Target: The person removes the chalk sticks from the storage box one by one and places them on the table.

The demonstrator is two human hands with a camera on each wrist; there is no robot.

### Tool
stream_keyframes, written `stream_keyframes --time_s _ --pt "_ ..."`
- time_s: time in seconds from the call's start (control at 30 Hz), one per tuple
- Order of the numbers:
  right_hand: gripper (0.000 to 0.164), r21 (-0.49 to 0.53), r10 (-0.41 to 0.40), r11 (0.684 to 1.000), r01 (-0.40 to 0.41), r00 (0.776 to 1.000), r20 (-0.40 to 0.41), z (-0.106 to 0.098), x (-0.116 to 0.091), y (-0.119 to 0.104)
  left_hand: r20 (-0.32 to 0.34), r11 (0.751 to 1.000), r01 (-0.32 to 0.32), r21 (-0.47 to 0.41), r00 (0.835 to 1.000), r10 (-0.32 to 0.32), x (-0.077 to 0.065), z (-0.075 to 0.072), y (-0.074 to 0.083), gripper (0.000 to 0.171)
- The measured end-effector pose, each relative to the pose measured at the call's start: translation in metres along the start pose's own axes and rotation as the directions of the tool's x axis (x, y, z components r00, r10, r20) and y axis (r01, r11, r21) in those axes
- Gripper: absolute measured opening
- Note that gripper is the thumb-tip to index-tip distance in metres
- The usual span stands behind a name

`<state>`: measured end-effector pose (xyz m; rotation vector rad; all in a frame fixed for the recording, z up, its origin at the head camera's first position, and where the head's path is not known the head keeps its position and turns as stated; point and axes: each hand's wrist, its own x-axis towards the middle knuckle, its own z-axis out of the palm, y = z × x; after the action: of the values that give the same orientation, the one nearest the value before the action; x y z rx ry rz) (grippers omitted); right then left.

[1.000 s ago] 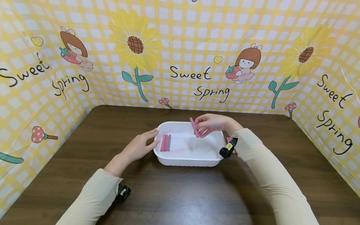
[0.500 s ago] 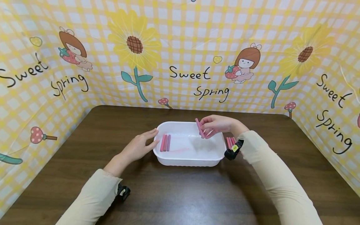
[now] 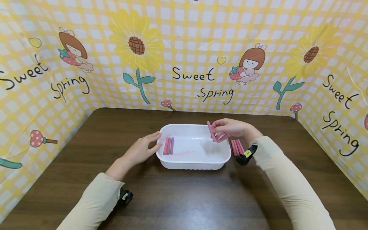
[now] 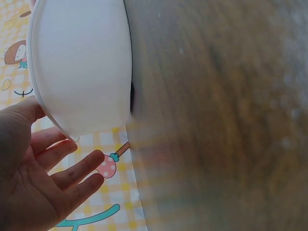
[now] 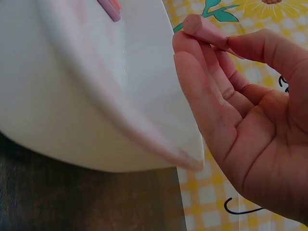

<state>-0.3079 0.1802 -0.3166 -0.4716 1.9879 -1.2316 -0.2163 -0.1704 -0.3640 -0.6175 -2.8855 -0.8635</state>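
Note:
Between thumb and fingers, my right hand [image 3: 230, 128] pinches a pink chalk stick [image 3: 211, 131]. The stick leans, held above the right end of a white plastic basin [image 3: 192, 165]. In the right wrist view the chalk's blunt end [image 5: 194, 25] points toward the camera, over the basin wall [image 5: 115, 134]. My left hand [image 3: 140, 149] rests its thumb and fingertips on the basin's left rim, fingers loosely extended. The left wrist view shows those fingers [image 4: 79, 168] spread by the rim. Inside, at the left, three chalk sticks [image 3: 168, 146] in pink and mauve lie side by side.
Several more pink chalk sticks [image 3: 237, 147] lie on the brown wooden table [image 3: 184, 195], just right of the basin and partly behind the right wrist camera [image 3: 246, 155]. Pink smudges mark the basin floor. A yellow checked cloth [image 3: 184, 48] surrounds the table's back and sides.
My right hand has moved to the right with the chalk stick, uncovering the sticks beside the basin. The left hand stays at the rim.

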Motion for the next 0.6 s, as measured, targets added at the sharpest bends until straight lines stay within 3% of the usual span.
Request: stream_keyframes --time_s 0.2,0.37,0.6 --pt "0.037 0.02 -0.013 1.0 0.012 1.0 0.022 -0.005 -0.008 0.007 0.013 1.0 0.018 -0.009 1.0 -0.018 0.0 -0.002 0.001 0.052" --pt "0.036 0.002 -0.078 0.997 0.078 0.994 0.08 -0.009 -0.014 0.013 0.015 1.0 0.012 -0.006 1.0 -0.012 0.001 -0.001 0.001 0.052" --pt "0.032 -0.018 -0.029 0.999 0.029 1.0 -0.011 -0.01 -0.02 0.02 0.015 1.0 0.008 -0.009 1.0 -0.008 0.001 -0.001 0.001 0.052"
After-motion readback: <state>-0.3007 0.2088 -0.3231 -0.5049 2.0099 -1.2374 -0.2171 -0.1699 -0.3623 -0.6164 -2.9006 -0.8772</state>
